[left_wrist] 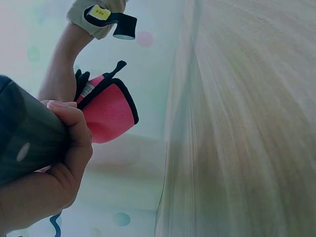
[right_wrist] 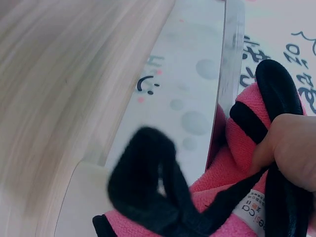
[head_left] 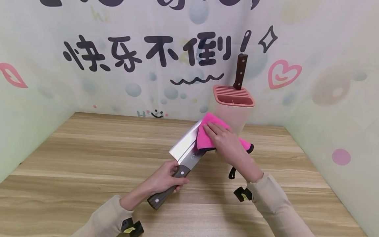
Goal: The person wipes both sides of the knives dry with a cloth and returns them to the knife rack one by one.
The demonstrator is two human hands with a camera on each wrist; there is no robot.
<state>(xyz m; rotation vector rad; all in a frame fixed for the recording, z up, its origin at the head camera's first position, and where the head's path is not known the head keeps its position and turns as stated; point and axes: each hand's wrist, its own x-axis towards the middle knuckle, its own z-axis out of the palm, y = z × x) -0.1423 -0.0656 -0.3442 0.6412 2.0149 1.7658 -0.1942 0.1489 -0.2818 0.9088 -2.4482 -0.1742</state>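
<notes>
My left hand (head_left: 163, 179) grips the dark wooden handle of a broad-bladed cleaver (head_left: 186, 144), which slants up and away to the right above the table. In the left wrist view the handle's butt end looms large, with the left fingers curled round it. A bright pink cloth (head_left: 207, 136) with black edging is folded over the far part of the blade and hides it. My right hand (head_left: 226, 141) holds this cloth against the blade, fingers on top. From the right wrist, the thumb (right_wrist: 291, 148) presses the cloth, near a black loop and a white label.
Behind the cloth, a pale knife block (head_left: 234, 115) with a pink slotted top stands at the back of the wooden table (head_left: 103, 154). A brown-handled knife (head_left: 240, 70) sticks up from it. A printed backdrop (head_left: 142, 85) closes off the back and both sides.
</notes>
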